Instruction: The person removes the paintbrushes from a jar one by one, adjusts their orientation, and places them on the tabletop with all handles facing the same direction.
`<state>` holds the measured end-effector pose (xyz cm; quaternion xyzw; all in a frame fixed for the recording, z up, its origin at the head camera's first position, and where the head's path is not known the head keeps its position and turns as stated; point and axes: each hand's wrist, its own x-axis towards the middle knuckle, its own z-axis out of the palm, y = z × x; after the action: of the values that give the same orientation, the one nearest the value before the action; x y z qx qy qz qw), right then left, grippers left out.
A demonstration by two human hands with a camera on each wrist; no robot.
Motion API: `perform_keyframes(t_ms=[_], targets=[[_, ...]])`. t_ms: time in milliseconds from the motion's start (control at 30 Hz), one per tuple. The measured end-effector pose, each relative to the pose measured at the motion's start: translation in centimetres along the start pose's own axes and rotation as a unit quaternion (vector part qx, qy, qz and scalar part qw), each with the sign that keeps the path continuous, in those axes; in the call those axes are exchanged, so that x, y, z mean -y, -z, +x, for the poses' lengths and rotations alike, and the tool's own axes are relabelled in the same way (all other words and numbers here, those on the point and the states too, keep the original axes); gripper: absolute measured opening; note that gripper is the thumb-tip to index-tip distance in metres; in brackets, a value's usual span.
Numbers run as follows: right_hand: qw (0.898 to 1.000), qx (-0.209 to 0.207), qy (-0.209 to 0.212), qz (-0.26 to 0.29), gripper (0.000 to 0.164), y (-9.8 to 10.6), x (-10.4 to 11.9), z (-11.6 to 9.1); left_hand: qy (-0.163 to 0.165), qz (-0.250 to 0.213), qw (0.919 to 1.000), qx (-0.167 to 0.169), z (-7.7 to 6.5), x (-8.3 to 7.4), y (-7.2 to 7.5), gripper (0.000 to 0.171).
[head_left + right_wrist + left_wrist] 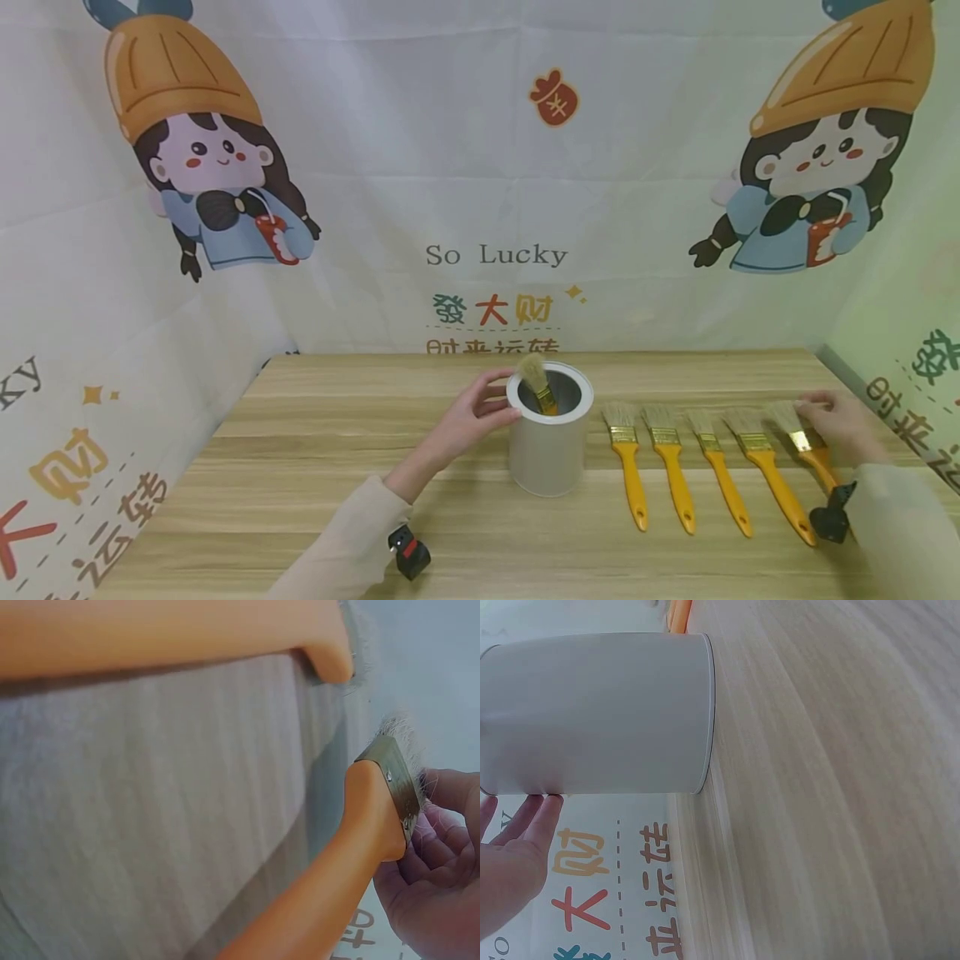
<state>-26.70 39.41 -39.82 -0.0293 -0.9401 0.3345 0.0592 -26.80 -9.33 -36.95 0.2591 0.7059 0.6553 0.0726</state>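
Observation:
A grey-white can (549,450) with an open top stands on the wooden table. One paintbrush (537,385) leans inside it, bristles up, its handle mostly hidden. My left hand (480,408) rests its fingertips against the can's left side near the rim; in the left wrist view, fairly straight fingers (546,817) touch the wall. At far right, my right hand (836,421) pinches the bristle end of another paintbrush (330,877), whose orange handle slants toward me and is partly covered by the wrist camera in the head view.
Several orange-handled paintbrushes (632,483) lie in a row between the can and my right hand, bristles pointing away. Behind the wooden table (315,433) hangs a printed white cloth (360,217), which also runs along both sides.

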Motion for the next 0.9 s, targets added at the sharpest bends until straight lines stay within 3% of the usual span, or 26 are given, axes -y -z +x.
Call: perform_keyframes(t_ms=[233, 433, 900], targets=[[0.999, -0.028, 0.000, -0.019, 0.040, -0.5, -0.3, -0.3, 0.007, 0.007, 0.9999, 0.007, -0.4, -1.3, -0.2, 0.052], [1.000, -0.002, -0.007, -0.005, 0.042, -0.4, -0.3, -0.4, -0.004, 0.010, 0.9999, 0.004, -0.9, -2.3, -0.6, 0.050], [0.998, 0.058, -0.008, -0.005, 0.052, 0.2, -0.2, 0.3, 0.004, 0.008, 1.0000, 0.003, -0.9, -2.4, -0.6, 0.051]])
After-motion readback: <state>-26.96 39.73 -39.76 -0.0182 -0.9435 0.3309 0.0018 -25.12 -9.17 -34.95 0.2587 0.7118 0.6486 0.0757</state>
